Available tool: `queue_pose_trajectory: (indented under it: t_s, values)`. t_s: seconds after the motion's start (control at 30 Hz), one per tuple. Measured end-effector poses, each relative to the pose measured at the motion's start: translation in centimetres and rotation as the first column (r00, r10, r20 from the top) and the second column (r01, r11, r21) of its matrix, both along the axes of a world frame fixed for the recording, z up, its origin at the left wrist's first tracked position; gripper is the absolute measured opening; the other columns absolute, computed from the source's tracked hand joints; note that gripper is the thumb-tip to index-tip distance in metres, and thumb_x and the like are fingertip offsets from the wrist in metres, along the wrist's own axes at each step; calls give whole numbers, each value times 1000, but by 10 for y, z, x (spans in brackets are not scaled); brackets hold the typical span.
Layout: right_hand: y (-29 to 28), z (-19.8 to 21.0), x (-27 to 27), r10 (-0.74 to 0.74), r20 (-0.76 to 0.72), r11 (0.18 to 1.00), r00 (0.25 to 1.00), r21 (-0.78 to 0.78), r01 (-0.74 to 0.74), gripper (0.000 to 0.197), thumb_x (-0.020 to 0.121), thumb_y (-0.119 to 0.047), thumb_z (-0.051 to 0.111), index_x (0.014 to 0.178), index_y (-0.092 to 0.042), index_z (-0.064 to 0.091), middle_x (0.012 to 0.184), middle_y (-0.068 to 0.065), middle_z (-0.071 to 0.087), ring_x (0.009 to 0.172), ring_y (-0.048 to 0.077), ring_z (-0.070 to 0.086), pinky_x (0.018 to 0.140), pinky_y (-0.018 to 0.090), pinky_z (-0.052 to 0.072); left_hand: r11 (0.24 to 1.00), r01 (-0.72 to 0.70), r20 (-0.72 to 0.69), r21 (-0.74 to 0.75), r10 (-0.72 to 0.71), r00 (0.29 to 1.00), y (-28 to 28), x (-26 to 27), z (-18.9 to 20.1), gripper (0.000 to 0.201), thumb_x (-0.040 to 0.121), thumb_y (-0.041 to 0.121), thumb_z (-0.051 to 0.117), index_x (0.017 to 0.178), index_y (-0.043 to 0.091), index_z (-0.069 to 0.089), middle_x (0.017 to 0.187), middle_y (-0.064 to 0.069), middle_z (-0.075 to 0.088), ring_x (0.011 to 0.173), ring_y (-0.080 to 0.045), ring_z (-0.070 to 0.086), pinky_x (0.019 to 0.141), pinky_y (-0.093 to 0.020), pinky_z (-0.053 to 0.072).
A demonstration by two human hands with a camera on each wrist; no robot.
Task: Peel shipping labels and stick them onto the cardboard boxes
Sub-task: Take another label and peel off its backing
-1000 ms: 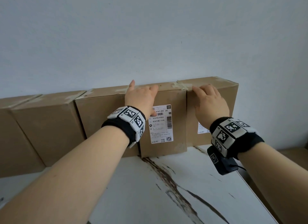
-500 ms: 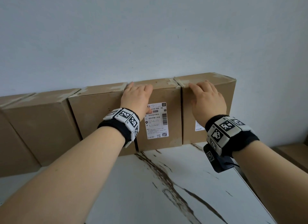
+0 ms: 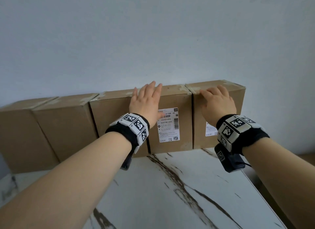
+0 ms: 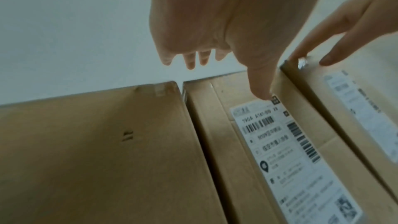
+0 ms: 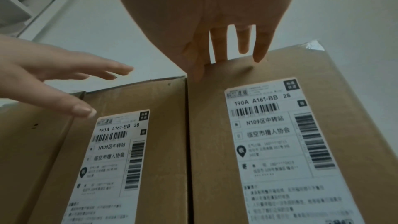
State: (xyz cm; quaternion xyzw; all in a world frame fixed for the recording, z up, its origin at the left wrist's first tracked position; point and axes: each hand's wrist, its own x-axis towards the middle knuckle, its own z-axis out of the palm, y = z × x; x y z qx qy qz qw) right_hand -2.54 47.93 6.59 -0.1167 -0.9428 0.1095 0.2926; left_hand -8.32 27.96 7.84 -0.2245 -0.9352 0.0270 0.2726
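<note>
Fingers [image 3: 215, 90] of the right hand [image 3: 217, 106] rest straight on the end box [image 3: 238, 109] top edge; left hand [image 3: 145, 104] is flat and open, thumb by the label [image 3: 168, 124] on the next box [image 3: 170, 100]. Boxes look stiff and light, probably best taken by the top edges. Right wrist view shows the second label [image 5: 286, 142] whole; head view hides most of it.

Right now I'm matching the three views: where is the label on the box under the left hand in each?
Head: label at centre, on the box front, just right of the left hand.
Left wrist: label lower right, below the thumb.
Right wrist: label lower left; a second label is to its right.
Shared landmark: the dark gap between the two labelled boxes.
</note>
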Motion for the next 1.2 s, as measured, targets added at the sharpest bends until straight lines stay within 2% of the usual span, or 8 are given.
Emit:
queue_pose_trajectory:
  t_s: [0.2, 0.3, 0.43, 0.63, 0.73, 0.87, 1.07, 1.2]
  values:
    - [-28, 12, 13, 30, -26, 998, 999, -51, -31, 59, 89, -14, 45, 145, -22, 29, 154, 3, 23, 142, 29, 14, 113, 47, 23, 973, 102, -38, 209, -96, 995, -54, 29, 11, 54, 96, 29, 45, 145, 14, 28, 151, -6, 26, 138, -24, 27, 112, -35, 24]
    - [-64, 13, 18, 113, -58, 993, 992, -24, -114, 52, 91, -18, 45, 143, -18, 35, 149, 7, 34, 138, 31, 24, 110, 47, 28, 964, 43, 53, 264, -59, 997, -95, 38, 13, 45, 98, 26, 40, 141, 15, 35, 146, -6, 37, 134, -24, 35, 107, -38, 33]
    - [-125, 8, 18, 300, 83, 949, 950, -129, -288, 47, 90, -23, 53, 136, -16, 46, 140, 10, 46, 130, 28, 39, 105, 39, 35, 947, -128, 292, 294, 38, 956, -160, 45, 10, 38, 98, 26, 40, 134, 14, 49, 139, -6, 49, 126, -24, 47, 105, -37, 38]
    - [-227, -13, 14, 507, 309, 851, 805, -328, -410, 38, 89, -30, 59, 119, -8, 63, 121, 8, 63, 110, 24, 58, 85, 25, 45, 921, -365, 577, 133, 228, 784, -243, 76, -10, 36, 100, 26, 40, 129, 12, 55, 135, -6, 54, 124, -24, 49, 99, -29, 38]
    - [-266, -33, 9, 558, 434, 814, 708, -452, -364, 35, 87, -29, 62, 111, -3, 67, 113, 11, 66, 101, 26, 63, 89, 35, 54, 917, -397, 672, -38, 318, 669, -276, 85, -30, 39, 100, 27, 39, 130, 7, 54, 135, -8, 54, 123, -25, 50, 100, -32, 39]
    - [-310, -52, 10, 610, 523, 788, 596, -486, -380, 40, 89, -30, 60, 119, -4, 62, 112, 8, 63, 108, 24, 60, 92, 33, 52, 897, -410, 748, -166, 386, 540, -313, 90, -60, 40, 100, 30, 39, 129, 7, 54, 133, -8, 56, 121, -24, 52, 96, -32, 41]
    - [-363, -70, 19, 566, 682, 797, 463, -309, -519, 44, 92, -41, 51, 128, -18, 58, 132, 0, 56, 122, 20, 50, 104, 30, 36, 886, -386, 760, -258, 432, 485, -343, 99, -86, 45, 100, 35, 36, 133, 9, 51, 135, -9, 53, 121, -24, 51, 104, -34, 40]
    - [-391, -85, 5, 634, 613, 773, 472, -478, -417, 37, 92, -23, 55, 120, 2, 60, 116, 16, 64, 87, 21, 57, 86, 31, 49, 904, -376, 786, -203, 380, 488, -351, 108, -91, 42, 101, 29, 36, 137, 10, 47, 141, -9, 47, 127, -24, 45, 105, -30, 34]
